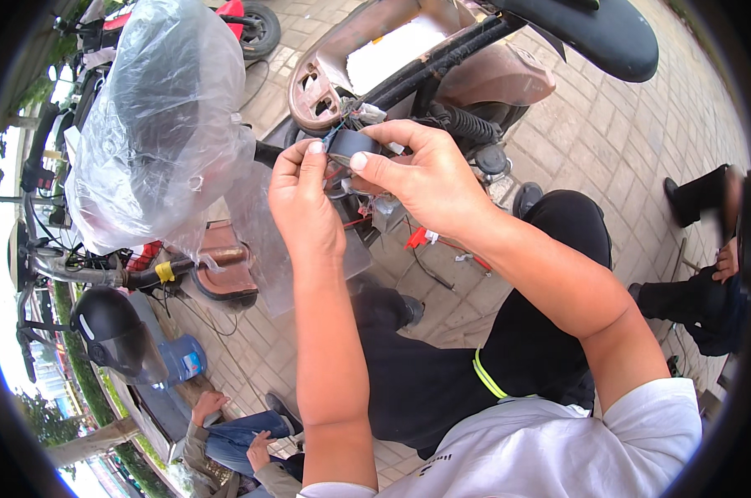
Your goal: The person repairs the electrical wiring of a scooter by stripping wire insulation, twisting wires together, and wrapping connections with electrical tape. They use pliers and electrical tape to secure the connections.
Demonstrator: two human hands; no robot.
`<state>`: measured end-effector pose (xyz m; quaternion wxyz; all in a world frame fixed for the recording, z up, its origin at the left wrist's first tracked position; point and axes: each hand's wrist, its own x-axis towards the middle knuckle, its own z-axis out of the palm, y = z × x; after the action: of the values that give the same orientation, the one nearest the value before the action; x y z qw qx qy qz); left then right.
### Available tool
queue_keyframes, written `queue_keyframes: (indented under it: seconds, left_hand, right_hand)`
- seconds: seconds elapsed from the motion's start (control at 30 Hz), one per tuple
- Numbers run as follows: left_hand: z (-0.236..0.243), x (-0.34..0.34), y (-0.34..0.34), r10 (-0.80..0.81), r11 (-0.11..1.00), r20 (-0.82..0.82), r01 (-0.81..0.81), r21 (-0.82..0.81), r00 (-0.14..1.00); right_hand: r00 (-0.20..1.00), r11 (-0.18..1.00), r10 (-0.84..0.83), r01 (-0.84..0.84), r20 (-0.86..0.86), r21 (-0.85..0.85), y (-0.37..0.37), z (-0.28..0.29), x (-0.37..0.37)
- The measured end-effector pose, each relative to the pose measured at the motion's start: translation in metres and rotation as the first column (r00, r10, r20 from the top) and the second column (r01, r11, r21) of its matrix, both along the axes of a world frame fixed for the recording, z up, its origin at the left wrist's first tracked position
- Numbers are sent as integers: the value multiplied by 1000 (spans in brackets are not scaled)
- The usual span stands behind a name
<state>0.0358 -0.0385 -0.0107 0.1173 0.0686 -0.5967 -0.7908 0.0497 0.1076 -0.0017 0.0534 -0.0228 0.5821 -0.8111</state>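
Observation:
My right hand grips a roll of black electrical tape between thumb and fingers. Close on its left, my left hand is closed in a pinch on a thin bluish-green wire; the exact spot it grips is partly hidden by the fingertips. Both hands are over the opened body of an electric scooter, where more loose wires and white connectors show. Below them, a red connector with leads hangs above the paving.
Clear plastic wraps the scooter's seat-like dark part on the left. A black helmet and a blue water jug stand lower left. A black seat juts in at upper right. Other people sit at the lower left and right edges.

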Motion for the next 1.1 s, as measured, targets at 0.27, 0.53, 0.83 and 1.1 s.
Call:
queue_keyframes:
  seconds: [0.27,0.53,0.83,1.1]
  left_hand:
    - [-2,2,-2,29,999,-11,-29,-44,1000]
    - [5,9,1,-9,978,-76,-7,-209,997]
    - [6,6,-4,-134,990,94,137,-28,987]
    - [9,8,0,-113,993,124,116,-25,986]
  right_hand:
    - [998,989,-45,51,-47,139,-3,-5,-4]
    - [999,986,-27,33,-44,166,1,0,-10]
    - [998,983,5,8,-69,184,4,-5,-12]
    - [998,989,22,-13,-57,151,6,-6,-10]
